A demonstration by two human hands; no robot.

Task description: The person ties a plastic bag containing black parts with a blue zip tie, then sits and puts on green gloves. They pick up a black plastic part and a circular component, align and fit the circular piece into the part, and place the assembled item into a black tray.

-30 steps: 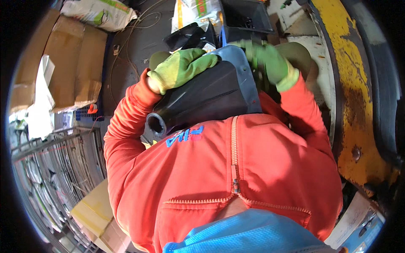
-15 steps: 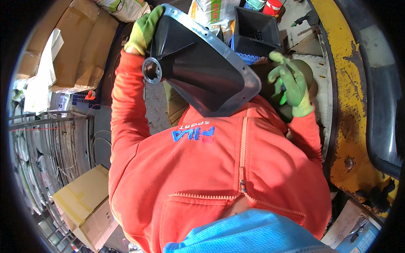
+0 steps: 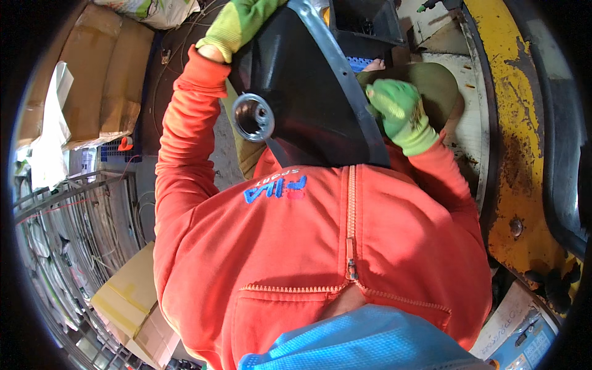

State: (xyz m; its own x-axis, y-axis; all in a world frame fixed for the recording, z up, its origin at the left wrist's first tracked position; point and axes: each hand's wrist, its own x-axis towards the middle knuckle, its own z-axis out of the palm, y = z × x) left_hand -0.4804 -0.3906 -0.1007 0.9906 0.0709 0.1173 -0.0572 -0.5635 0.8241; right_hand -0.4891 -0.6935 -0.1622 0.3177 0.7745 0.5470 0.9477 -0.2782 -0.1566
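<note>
Black welding mask raised at chest height, before orange jacket. Left hand clamped on top edge; right hand, fingers curled, beside right rim, hold unclear. Risk: one-handed support, possible slip onto yellow machine frame.

Yellow and brown cardboard boxes lower left; flattened brown cardboard upper left.

Green gloves, black welding mask, orange jacket w/ blue logo, yellow frame.
</note>
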